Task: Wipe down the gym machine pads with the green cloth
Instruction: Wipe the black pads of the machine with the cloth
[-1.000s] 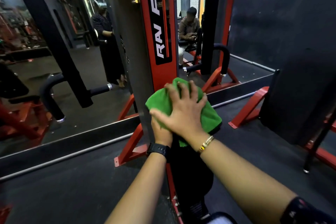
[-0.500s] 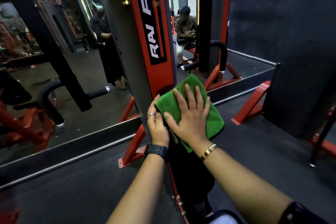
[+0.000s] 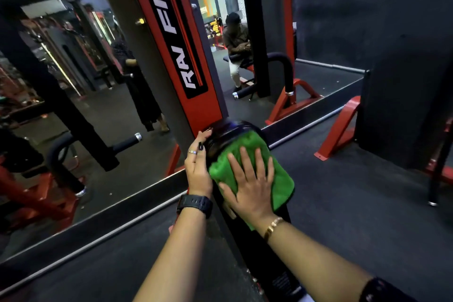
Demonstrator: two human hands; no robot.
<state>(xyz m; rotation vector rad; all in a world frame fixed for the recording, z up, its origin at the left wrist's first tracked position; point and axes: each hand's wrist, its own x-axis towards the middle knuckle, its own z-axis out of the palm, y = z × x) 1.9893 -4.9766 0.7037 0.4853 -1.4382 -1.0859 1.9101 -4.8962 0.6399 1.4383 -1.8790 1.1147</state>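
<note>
The right hand [image 3: 250,189] lies flat on the cloth [image 3: 282,182], fingers straight and spread, pressing it onto the black pad [image 3: 224,131]. The cloth drapes over the pad's 3 o'clock edge. At the cloth's 9 o'clock the left hand [image 3: 197,167] rests against the pad's side, fingers straight and together. A red post [image 3: 176,51] rises at 12 o'clock.

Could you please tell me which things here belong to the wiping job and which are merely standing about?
In the job: green cloth, pressed flat by the right hand; black pad beneath it; left hand resting on the pad's side.
Just about: red upright; mirror; red floor brace; seated person in the mirror.
</note>
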